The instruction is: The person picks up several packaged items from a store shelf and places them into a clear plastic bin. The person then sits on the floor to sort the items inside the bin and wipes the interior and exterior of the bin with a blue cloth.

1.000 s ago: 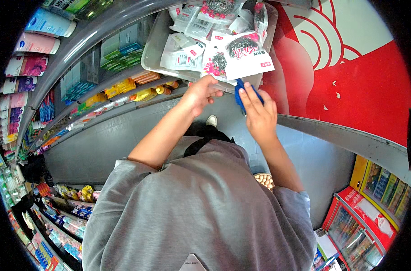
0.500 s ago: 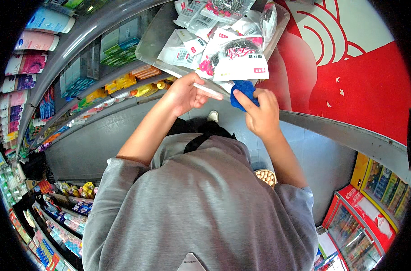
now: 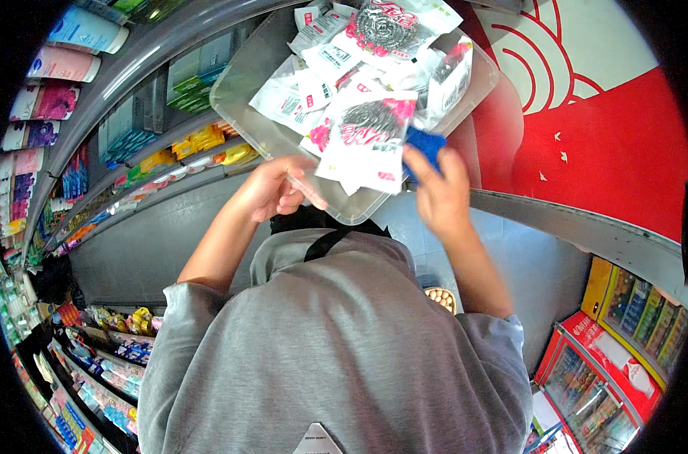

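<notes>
A clear plastic bin (image 3: 238, 106) is tilted towards me, its near corner overhanging the counter edge. My left hand (image 3: 278, 188) grips the rim near that corner, thumb along it and fingers curled beneath. In my right hand (image 3: 444, 195) is a bunched blue cloth (image 3: 426, 151), pressed by the fingers to the near right side of the bin; the wall partly covers it. White packets of steel wool scourers fill the bin, with one packet (image 3: 367, 144) lying over the near side and another scourer packet (image 3: 386, 30) at the far end.
Curved shelves (image 3: 143, 57) of tubes and packets run along my left. A red and white counter panel (image 3: 601, 151) spreads to the right. On the floor stands a basket of eggs (image 3: 440, 299), and a red glass-fronted cabinet (image 3: 586, 378) is at the lower right.
The bin has come nearer to me and tilted, its near corner now lower. My left hand has moved down and left with the rim; the cloth has shifted right along the side.
</notes>
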A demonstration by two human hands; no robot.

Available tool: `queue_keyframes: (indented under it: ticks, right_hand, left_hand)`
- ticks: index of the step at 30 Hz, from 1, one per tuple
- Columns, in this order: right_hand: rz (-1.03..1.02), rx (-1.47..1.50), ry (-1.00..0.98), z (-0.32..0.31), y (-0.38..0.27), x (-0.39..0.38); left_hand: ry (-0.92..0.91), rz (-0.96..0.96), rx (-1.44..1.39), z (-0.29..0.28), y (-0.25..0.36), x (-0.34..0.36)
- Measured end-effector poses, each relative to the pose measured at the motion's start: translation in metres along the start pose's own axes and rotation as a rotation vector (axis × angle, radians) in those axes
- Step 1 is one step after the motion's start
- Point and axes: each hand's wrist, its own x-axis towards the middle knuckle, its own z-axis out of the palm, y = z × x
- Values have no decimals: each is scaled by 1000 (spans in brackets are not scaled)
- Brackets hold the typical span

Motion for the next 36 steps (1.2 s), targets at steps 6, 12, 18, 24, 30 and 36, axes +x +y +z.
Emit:
queue_keyframes:
  ticks: [6, 12, 18, 24, 30, 36]
  right_hand:
    - [-174, -84, -4, -14, -4, -6]
    - [29, -77, 186, -26, 39, 17]
    - [220, 2, 241, -29, 49, 43]
    - [149, 94, 281, -32, 57, 62]
    - [332, 168, 139, -37, 12, 48]
    - [400, 121, 142, -32, 6, 21]
  left_hand:
    - [-151, -50, 43, -16, -12, -8]
    - [-30, -9, 73, -7, -16, -24]
    - [-70, -40, 26, -13, -23, -29]
    - [-42, -34, 28, -10, -22, -31]
    - [-71, -6, 1, -20, -30, -26]
    - [-83, 29, 97, -16, -26, -26]
